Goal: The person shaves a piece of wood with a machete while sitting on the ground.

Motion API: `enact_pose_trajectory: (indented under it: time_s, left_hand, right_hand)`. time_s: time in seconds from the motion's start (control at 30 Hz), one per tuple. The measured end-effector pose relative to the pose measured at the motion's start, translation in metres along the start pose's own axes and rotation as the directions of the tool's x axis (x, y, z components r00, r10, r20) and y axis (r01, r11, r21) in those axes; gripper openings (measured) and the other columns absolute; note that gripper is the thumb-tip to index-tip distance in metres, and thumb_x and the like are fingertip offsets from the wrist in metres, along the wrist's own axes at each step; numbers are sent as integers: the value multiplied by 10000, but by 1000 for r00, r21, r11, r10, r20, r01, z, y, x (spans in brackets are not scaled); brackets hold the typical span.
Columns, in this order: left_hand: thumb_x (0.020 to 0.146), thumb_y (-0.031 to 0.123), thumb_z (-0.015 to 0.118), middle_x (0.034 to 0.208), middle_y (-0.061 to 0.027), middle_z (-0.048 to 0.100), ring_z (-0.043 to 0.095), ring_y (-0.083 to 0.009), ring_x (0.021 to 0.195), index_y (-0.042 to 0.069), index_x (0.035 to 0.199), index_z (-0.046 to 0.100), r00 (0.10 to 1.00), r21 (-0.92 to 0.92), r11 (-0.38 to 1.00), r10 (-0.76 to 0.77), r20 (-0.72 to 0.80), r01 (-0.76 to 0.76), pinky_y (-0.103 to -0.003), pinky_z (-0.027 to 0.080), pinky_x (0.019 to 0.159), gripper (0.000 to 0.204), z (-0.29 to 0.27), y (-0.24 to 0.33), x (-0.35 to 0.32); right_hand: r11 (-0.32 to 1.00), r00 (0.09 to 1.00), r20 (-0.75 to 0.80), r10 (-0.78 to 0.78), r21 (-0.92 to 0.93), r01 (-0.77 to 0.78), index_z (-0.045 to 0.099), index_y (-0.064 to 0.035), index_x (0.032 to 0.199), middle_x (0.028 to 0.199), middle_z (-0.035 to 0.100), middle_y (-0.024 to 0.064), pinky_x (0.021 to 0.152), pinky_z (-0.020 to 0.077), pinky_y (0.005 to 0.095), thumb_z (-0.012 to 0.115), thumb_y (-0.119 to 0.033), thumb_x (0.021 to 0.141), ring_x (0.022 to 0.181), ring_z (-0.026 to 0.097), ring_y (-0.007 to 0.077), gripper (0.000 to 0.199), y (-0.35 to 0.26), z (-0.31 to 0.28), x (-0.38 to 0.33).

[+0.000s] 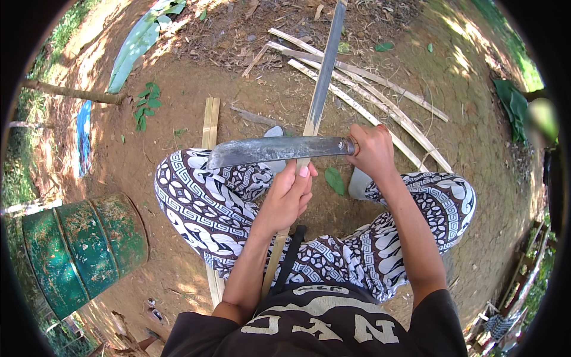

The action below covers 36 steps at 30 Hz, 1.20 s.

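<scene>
Dull steel cuts across the middle of the scene: a big knife [273, 152], its broad blade pointing left, and the right hand [376, 149] has its handle wrapped in a closed fist. Under the blade runs one long strip of wood [326, 74], dark grey at the far end, pale just beyond the steel, its near end reaching back toward the lap. And look at the left hand [286, 199], fingers curled round that strip on the near side of the blade, thumb laid along the top and right beside the metal!

Trimming or shaving looks like the step in hand, judging by how knife and strip cross. Whether the edge actually bites, I cannot tell from above. Another pass would call for a firm left hold, a flat, controlled blade, and that thumb kept well out of the edge's path.

Out to the far right, a loose heap of pale strips [363, 90] lies criss-crossed on the dirt [470, 143]. Over on the left, more pale strips [210, 122] run beside the patterned trousers [196, 202], and a rusty green drum [89, 250] lies near left.
</scene>
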<state>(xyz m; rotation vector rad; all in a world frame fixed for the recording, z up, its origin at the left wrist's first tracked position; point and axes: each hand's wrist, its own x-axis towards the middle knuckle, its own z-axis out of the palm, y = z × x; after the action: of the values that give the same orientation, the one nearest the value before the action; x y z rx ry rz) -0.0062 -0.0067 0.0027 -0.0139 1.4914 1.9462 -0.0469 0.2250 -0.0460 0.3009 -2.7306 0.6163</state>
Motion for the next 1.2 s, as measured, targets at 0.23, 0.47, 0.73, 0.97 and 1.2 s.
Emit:
enact_pose_trajectory:
  time_s: [0.23,0.47,0.73,0.97,1.2]
  left_hand:
    - [1088,304,375,671,48,311,238,-24,425,73,1092,482,998,-163,986,-14,67,25,-195,209,358,255,-6,-3,-6]
    - [1083,261,400,687,42,354,281,-27,438,46,1117,493,996,-195,981,27,79,-11,-203,244,370,237,-12,10,-2]
    - [1054,166,450,687,27,388,318,-41,452,65,974,452,999,-159,987,-6,36,12,-218,255,381,129,-14,3,-2]
    - [845,0,616,797,11,436,366,-54,548,28,1133,506,997,25,998,51,-55,-50,-208,327,483,310,-11,-1,-3]
    - [768,-48,604,753,39,408,357,-60,622,36,1082,508,983,268,949,181,-37,-165,-226,326,571,339,-9,0,-2]
  right_hand:
    - [792,766,-236,597,26,-610,619,28,742,622,618,223,577,480,475,600,-173,824,537,608,327,219,63,-48,49]
    - [976,986,71,153,143,-162,559,-42,742,609,581,149,528,455,439,648,-86,704,532,573,354,106,-26,-29,-1]
    - [992,982,184,-36,124,13,517,-75,740,627,580,119,540,487,462,635,-116,661,567,591,366,148,-41,-13,-14]
    - [995,974,221,-51,94,31,517,-50,747,621,600,136,534,487,458,684,-122,668,561,618,361,199,-47,-14,-14]
    - [1000,999,45,-27,14,27,541,-53,746,584,597,131,519,495,447,691,-124,701,534,623,348,172,-40,-2,-13]
